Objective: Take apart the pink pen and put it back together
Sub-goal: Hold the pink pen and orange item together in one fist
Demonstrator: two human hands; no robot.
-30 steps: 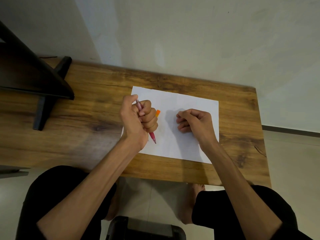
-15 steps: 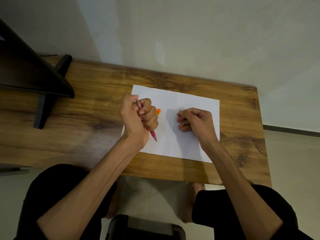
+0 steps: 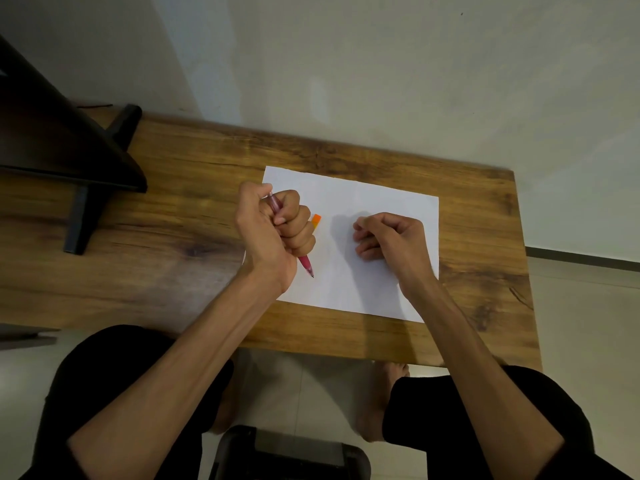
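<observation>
My left hand (image 3: pixel 273 233) grips the pink pen (image 3: pixel 306 264) in a fist above the left part of a white sheet of paper (image 3: pixel 374 192). The pen's pink tip pokes out below the fist toward me and its paler top end shows above the fingers. An orange piece (image 3: pixel 316 220) lies on the paper just right of that fist, partly hidden by it. My right hand (image 3: pixel 391 237) rests on the paper with its fingers curled under; nothing shows in it.
The paper lies on a wooden table (image 3: pixel 173 237) against a pale wall. A dark stand with a black foot (image 3: pixel 83 216) occupies the table's left end. The near table edge runs above my knees, and a dark stool (image 3: pixel 291 452) sits below.
None of the objects moved; both hands keep their poses, with only a slight shift of the view.
</observation>
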